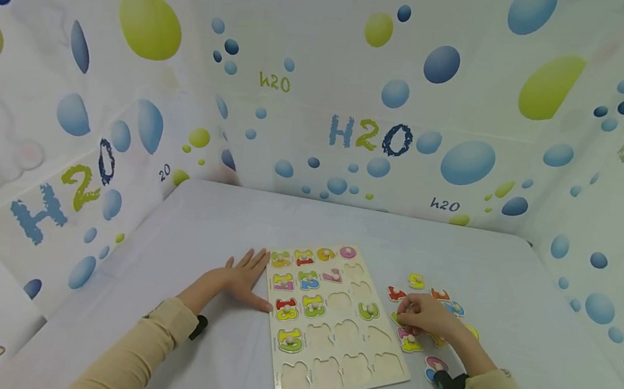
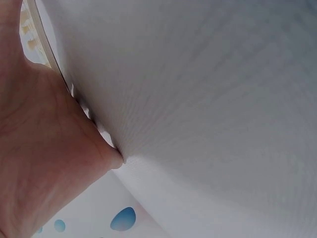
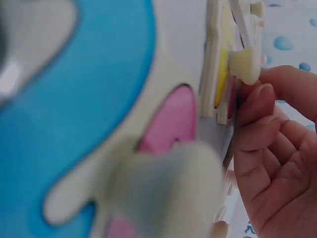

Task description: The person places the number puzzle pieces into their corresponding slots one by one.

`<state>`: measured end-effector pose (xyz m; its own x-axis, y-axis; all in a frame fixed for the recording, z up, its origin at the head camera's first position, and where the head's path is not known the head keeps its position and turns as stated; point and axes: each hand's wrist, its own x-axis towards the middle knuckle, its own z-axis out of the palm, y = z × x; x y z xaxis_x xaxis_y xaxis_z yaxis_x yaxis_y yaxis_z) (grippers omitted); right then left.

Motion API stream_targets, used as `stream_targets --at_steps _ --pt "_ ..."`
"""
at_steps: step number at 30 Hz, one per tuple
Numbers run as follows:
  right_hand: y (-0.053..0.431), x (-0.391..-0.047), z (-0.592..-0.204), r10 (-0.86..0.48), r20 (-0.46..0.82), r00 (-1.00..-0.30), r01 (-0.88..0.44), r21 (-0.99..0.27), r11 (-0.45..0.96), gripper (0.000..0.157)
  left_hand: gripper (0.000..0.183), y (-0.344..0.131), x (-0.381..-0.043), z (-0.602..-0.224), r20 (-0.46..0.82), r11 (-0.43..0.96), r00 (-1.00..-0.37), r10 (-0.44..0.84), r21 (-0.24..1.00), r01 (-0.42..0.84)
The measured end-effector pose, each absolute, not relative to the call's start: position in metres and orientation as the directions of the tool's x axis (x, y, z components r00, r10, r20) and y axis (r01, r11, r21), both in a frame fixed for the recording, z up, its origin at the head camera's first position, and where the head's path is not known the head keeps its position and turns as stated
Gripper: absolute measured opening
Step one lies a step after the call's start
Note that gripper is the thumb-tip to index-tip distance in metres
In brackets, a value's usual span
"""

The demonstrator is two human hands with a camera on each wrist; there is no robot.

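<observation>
A wooden number puzzle board (image 1: 324,340) lies on the table, with several knobbed number pieces in its upper and left recesses. My left hand (image 1: 244,280) rests spread beside the board's left edge, thumb at the edge. To the right of the board, my right hand (image 1: 428,315) has its fingers curled together and pinches a green number piece (image 1: 395,318), mostly hidden by the fingers. Just below lies a pink and yellow number piece (image 1: 409,342). In the right wrist view, the curled fingers (image 3: 257,124) are next to a yellow piece with a pale knob (image 3: 245,65).
Loose pieces lie around the right hand: a yellow one (image 1: 416,281), a red one (image 1: 396,292), a blue one (image 1: 454,307) and a pink and blue one (image 1: 436,364) near the wrist. A white cloth printed with bubbles (image 1: 395,93) hangs behind the table (image 1: 217,216).
</observation>
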<state>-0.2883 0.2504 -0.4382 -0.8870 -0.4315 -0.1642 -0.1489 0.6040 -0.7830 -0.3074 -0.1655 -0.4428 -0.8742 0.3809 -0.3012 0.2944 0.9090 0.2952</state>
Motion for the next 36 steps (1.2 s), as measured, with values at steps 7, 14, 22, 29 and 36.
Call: stream_targets --at_steps 7,14,22,29,36 --pt "0.239 -0.291 -0.430 -0.316 0.036 -0.948 -0.221 -0.787 0.576 0.008 0.124 -0.167 -0.307 -0.443 -0.312 0.907 -0.869 0.385 0.305 0.292" --pt "0.194 -0.280 -0.421 -0.508 0.033 -0.861 -0.296 -0.844 0.448 0.009 0.126 -0.169 -0.310 -0.448 -0.331 0.917 -0.868 0.371 0.282 0.284" --pt "0.161 -0.267 -0.430 -0.592 -0.056 -0.804 -0.298 -0.824 0.482 0.005 0.126 -0.169 -0.314 -0.451 -0.326 0.913 -0.865 0.381 0.281 0.296" --pt "0.160 -0.263 -0.438 -0.603 -0.116 -0.789 -0.304 -0.780 0.547 0.008 0.128 -0.171 -0.319 -0.463 -0.304 0.919 -0.879 0.367 0.266 0.291" --pt "0.157 -0.261 -0.441 -0.589 -0.122 -0.799 -0.304 -0.763 0.570 0.009 0.127 -0.170 -0.318 -0.462 -0.302 0.920 -0.883 0.360 0.272 0.282"
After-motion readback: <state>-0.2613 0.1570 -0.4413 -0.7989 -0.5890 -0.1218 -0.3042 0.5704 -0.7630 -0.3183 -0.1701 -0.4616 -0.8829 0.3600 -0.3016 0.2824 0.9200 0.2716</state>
